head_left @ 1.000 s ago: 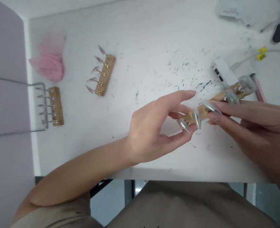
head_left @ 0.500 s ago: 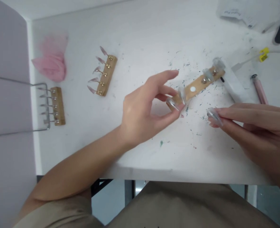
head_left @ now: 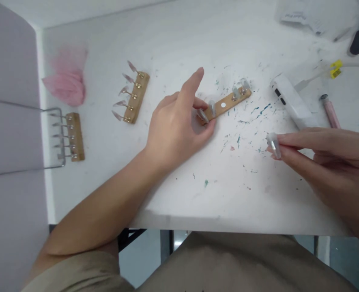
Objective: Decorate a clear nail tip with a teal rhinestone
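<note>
My left hand (head_left: 176, 125) pinches the near end of a wooden nail-tip holder (head_left: 228, 103) that lies on the white table (head_left: 179, 40), its index finger lifted. The holder carries several silvery nail tips and has one bare peg spot in its middle. My right hand (head_left: 322, 160) is at the right, apart from the holder, with one silvery nail tip (head_left: 273, 144) held between thumb and fingers just above the table.
Two more wooden holders with pink nail tips lie at the left (head_left: 134, 96) and far left (head_left: 72, 137), the latter by a wire frame. Pink fluff (head_left: 66, 83), a white device (head_left: 291, 101), a pink tube (head_left: 330, 111), a yellow-tagged cable (head_left: 336, 69) and papers (head_left: 307, 16) surround the paint-specked middle.
My right hand pulled one nail tip off the holder. My left hand carried the holder up and to the left and set it down on the table.
</note>
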Motion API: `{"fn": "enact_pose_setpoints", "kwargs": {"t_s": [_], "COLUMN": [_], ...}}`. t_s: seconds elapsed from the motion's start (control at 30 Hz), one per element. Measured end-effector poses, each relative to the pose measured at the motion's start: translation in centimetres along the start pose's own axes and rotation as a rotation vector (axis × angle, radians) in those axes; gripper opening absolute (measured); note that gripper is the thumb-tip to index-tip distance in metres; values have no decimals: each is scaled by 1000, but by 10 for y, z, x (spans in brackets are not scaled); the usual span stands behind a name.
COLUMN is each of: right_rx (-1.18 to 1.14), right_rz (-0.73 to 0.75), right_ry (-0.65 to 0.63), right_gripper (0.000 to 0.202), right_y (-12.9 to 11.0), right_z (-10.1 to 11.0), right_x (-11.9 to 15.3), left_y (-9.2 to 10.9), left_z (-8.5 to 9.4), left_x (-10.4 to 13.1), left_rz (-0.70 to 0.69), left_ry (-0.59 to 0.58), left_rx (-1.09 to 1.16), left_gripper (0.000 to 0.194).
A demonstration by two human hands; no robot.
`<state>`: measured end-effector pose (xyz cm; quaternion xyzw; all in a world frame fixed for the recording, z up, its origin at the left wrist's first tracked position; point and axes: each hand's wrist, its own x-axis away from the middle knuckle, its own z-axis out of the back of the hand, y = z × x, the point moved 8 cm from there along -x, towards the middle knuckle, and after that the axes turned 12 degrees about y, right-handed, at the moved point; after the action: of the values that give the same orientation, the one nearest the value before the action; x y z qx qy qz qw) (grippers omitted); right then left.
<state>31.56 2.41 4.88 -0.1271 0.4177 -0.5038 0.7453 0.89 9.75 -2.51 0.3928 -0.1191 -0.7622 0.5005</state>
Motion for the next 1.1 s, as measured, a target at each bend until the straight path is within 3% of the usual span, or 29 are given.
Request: {"fn": "enact_pose_setpoints", "kwargs": {"t_s": [0.1,0.23,0.33,0.4,0.47,0.6,0.73,0.93,1.1], "right_rx": [-9,-88,-179,-189,-205,-200,-200,-190,-267], "right_rz": [34,89,70,45,32,7,25,92,137], "right_ry": [-5,-9,-44,-70,-90,-109,-109,-173,-161], "right_gripper": [28,18,16,16,17,13,15,14,17], "right_y": [-5,-11,-13,-14,-17,-19,-16,-21,-32], "right_z": [0,-2,-6,-7,-8,-11,-12,-12,-11], "right_x": [-3,-6,-5,-4,-3,-1,3,1,4], "left_y": [12,67,105,113,117,115,108,97,93], "left_z": [7,23,8,-6,-14,-25,-27,-22,-13], "left_x": [-3,-1,9,21,27,31,32,26,26], "left_rz": [25,43,269,527,638,607,572,562,375], "left_ry": [69,191,-9,-88,-70,0,34,70,199], "left_rx": [34,384,785,897,1022,1168,1144,1058,999], "left_gripper": [127,62,42,35,35,38,42,24,33]}}
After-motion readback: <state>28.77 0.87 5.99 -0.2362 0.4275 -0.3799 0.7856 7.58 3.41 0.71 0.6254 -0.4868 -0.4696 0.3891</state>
